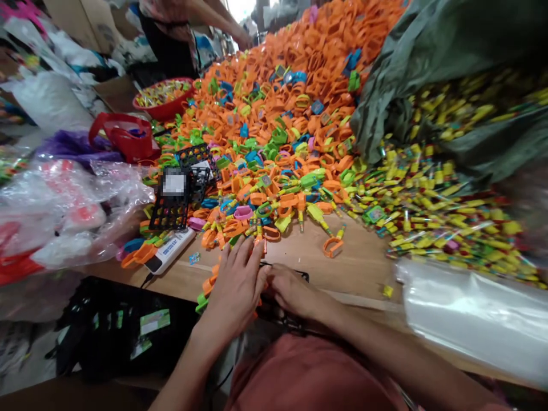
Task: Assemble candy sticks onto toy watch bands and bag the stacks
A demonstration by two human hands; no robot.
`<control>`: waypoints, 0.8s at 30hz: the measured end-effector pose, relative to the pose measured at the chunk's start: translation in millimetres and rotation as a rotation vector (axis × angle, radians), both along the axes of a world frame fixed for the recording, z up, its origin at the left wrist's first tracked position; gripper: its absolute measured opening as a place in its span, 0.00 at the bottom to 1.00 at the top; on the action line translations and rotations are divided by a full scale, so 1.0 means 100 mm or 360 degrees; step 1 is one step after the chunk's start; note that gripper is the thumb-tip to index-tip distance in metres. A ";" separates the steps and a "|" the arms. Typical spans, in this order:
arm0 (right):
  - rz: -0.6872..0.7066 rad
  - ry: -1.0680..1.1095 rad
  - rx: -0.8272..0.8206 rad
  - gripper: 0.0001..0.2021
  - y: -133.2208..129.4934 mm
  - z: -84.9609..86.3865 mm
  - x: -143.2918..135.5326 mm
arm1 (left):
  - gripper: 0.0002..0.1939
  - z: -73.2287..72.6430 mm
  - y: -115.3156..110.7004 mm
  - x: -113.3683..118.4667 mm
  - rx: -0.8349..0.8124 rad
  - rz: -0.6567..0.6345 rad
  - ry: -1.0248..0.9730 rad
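Observation:
My left hand point(240, 279) lies palm down near the table's front edge, fingers stretched forward. Beside and under it show orange toy watches point(209, 284) and a green one point(201, 302); what its palm covers is hidden. Close against its thumb is my right hand point(293, 290), its fingers curled in, and I cannot make out what is in them. Beneath the right hand, a black plastic tray point(305, 277) with an openwork frame shows in part at my lap. Just beyond the left fingertips lies a small orange-edged piece point(260, 245).
A large heap of toy watches point(299, 114), mostly orange, covers the table. Yellow candy tubes point(428, 200) spill from a green sack point(411, 57) at right. Clear plastic bags point(471, 314), black trays point(171, 200) and a white power strip point(171, 251) lie around. Another person point(171, 34) stands behind.

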State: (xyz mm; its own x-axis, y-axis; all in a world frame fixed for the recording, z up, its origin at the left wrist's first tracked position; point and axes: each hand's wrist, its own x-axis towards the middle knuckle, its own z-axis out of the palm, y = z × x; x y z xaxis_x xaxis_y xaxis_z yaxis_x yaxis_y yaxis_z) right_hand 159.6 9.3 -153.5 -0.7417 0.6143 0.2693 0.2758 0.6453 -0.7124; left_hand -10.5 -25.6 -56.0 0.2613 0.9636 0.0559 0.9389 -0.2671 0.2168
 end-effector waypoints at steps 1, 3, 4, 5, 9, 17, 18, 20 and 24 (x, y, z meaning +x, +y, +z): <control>-0.0065 -0.0003 -0.0014 0.12 0.08 0.07 0.10 | 0.26 -0.02 0.00 0.00 0.0017 -0.0006 0.0006; -0.0327 -0.0015 0.0018 0.08 0.28 0.21 0.36 | 0.26 -0.04 -0.02 -0.03 0.0012 -0.0032 -0.0017; -0.0547 -0.0061 0.0050 0.07 0.40 0.28 0.50 | 0.26 -0.04 -0.03 -0.06 -0.0006 -0.0040 -0.0040; -0.0751 -0.0193 0.0109 0.06 0.52 0.34 0.64 | 0.26 -0.04 -0.05 -0.08 -0.0027 -0.0040 -0.0070; -0.1167 -0.0932 0.0156 0.07 0.89 0.44 1.02 | 0.26 -0.01 -0.07 -0.12 -0.0073 0.0010 -0.0257; -0.0878 -0.0301 -0.0184 0.06 0.64 0.44 0.80 | 0.25 0.02 -0.05 -0.10 -0.0072 0.0035 -0.0388; -0.0777 -0.0174 -0.0285 0.06 0.56 0.43 0.71 | 0.25 0.03 -0.05 -0.09 -0.0088 0.0045 -0.0390; -0.0533 0.0046 -0.0521 0.06 0.41 0.37 0.51 | 0.26 0.05 -0.04 -0.08 -0.0116 0.0065 -0.0393; -0.0226 0.0389 -0.0813 0.16 0.21 0.15 0.13 | 0.26 0.03 -0.01 -0.06 -0.0153 0.0068 -0.0413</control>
State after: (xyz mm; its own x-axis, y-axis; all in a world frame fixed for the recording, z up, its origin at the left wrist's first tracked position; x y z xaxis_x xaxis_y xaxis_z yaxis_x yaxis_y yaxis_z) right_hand 172.9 29.9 -138.5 -0.5962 0.8002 0.0656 0.1227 0.1716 -0.9775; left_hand -16.6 -26.5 -52.8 0.2092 0.9776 0.0235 0.8588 -0.1952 0.4737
